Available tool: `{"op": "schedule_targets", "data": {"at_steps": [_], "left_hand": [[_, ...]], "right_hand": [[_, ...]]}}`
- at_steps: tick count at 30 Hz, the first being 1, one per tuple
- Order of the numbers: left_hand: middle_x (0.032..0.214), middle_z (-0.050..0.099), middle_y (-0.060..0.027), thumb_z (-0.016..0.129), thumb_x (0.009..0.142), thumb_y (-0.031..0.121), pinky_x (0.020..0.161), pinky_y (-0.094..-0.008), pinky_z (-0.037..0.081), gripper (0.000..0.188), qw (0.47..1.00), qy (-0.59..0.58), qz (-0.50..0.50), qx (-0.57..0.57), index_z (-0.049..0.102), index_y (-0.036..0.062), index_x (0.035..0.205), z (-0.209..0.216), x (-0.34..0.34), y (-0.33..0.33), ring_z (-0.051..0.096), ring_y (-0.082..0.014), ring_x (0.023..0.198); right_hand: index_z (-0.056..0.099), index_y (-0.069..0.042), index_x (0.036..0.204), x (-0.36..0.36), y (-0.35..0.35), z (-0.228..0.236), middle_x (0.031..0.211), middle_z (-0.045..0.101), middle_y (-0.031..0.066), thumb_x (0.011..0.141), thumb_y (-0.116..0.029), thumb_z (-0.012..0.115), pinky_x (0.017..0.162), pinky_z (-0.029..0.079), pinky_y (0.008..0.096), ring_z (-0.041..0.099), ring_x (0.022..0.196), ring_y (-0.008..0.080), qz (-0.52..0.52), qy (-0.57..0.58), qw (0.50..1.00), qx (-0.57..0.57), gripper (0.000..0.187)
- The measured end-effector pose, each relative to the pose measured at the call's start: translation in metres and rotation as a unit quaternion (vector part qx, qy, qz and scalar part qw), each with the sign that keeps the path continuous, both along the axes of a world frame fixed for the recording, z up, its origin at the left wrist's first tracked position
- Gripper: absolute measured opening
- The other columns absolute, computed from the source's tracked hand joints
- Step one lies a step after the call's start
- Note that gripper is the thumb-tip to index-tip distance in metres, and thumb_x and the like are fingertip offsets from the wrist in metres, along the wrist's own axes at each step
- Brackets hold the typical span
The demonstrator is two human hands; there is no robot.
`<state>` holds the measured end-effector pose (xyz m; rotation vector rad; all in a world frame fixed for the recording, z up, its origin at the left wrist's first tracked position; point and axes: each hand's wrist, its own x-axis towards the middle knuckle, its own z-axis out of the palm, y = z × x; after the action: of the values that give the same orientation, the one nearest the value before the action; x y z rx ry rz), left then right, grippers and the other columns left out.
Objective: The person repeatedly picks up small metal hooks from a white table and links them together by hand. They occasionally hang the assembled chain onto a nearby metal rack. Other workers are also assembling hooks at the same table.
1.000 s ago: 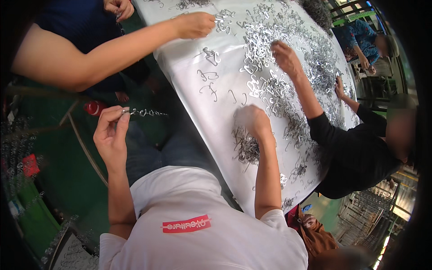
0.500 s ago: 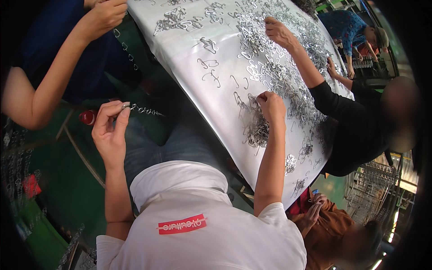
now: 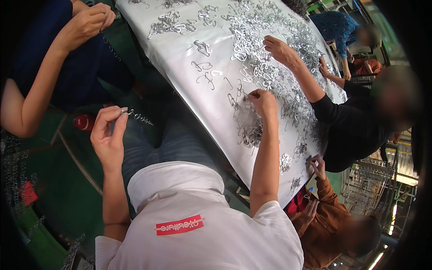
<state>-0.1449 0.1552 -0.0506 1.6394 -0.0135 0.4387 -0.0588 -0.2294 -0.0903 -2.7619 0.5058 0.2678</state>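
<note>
My left hand [image 3: 109,137] is raised in front of my lap, left of the table. Its thumb and fingers pinch the top of a short chain of small metal links [image 3: 141,118], whose free end slants down to the right. Over the table, my right hand [image 3: 264,104] has its fingertips pressed together at the edge of a pile of thin dark wire hooks [image 3: 250,130]. Whatever is between those fingertips is too small to make out. A few loose hooks [image 3: 233,100] lie just left of them.
The white-covered table [image 3: 193,103] carries a broad heap of shiny metal links [image 3: 265,67]. Across it, a person in black reaches a hand [image 3: 281,50] into the heap. Another's hands [image 3: 90,26] are at the upper left, and a brown-sleeved person [image 3: 321,216] sits lower right.
My right hand has shifted slightly left along the dark pile's edge. My left hand still pinches the chain. The brown-sleeved person's hands have separated, one now at the table edge.
</note>
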Motion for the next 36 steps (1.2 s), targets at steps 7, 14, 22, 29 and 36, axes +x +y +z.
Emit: {"op": "schedule_targets", "data": {"at_steps": [7, 14, 22, 29, 36], "left_hand": [[0.095, 0.06, -0.0073, 0.062, 0.083, -0.007, 0.079, -0.0223, 0.044, 0.009, 1.0, 0.008, 0.004, 0.024, 0.061, -0.0024, 0.09, 0.001, -0.001, 0.001, 0.055, -0.0122, 0.086], [0.095, 0.06, -0.0072, 0.063, 0.082, -0.007, 0.076, -0.0217, 0.044, 0.009, 1.0, 0.004, 0.004, 0.016, 0.061, -0.0021, 0.09, -0.001, -0.002, 0.003, 0.055, -0.0116, 0.086], [0.093, 0.06, -0.0067, 0.064, 0.082, -0.007, 0.075, -0.0216, 0.044, 0.009, 1.0, 0.016, 0.009, 0.012, 0.063, -0.0025, 0.089, 0.0, -0.006, 0.002, 0.055, -0.011, 0.084], [0.092, 0.06, -0.0069, 0.065, 0.08, -0.007, 0.073, -0.0218, 0.044, 0.009, 0.999, -0.006, 0.026, 0.018, 0.063, -0.0027, 0.089, 0.002, -0.011, 0.006, 0.056, -0.0113, 0.08], [0.091, 0.061, -0.0066, 0.065, 0.08, -0.006, 0.072, -0.0214, 0.044, 0.009, 0.999, -0.021, 0.034, 0.023, 0.063, -0.0022, 0.088, 0.003, -0.018, 0.009, 0.056, -0.0105, 0.078]], "right_hand": [[0.072, -0.012, 0.088, 0.007, 0.008, -0.015, 0.084, 0.07, 0.0106, 0.079, -0.022, 0.066, 0.074, 0.05, 0.0386, 0.066, 0.083, 0.0281, -0.026, -0.075, 0.997, -0.016, 0.014], [0.072, -0.01, 0.086, 0.012, 0.003, -0.013, 0.082, 0.071, 0.0082, 0.077, -0.026, 0.069, 0.068, 0.05, 0.035, 0.067, 0.077, 0.0238, 0.002, -0.021, 0.998, 0.065, 0.019], [0.071, -0.01, 0.087, 0.024, 0.024, -0.018, 0.088, 0.069, 0.0127, 0.077, -0.023, 0.065, 0.077, 0.05, 0.0394, 0.066, 0.084, 0.0299, 0.006, 0.002, 0.999, -0.042, 0.017], [0.064, -0.002, 0.089, 0.016, 0.002, -0.027, 0.087, 0.068, 0.016, 0.081, -0.018, 0.063, 0.072, 0.049, 0.0376, 0.064, 0.08, 0.0308, 0.017, -0.133, 0.986, 0.098, 0.018], [0.063, 0.002, 0.088, 0.011, -0.001, -0.026, 0.072, 0.063, 0.0036, 0.081, -0.007, 0.067, 0.054, 0.044, 0.0228, 0.057, 0.06, 0.0092, -0.014, -0.13, 0.958, 0.257, 0.012]]}}
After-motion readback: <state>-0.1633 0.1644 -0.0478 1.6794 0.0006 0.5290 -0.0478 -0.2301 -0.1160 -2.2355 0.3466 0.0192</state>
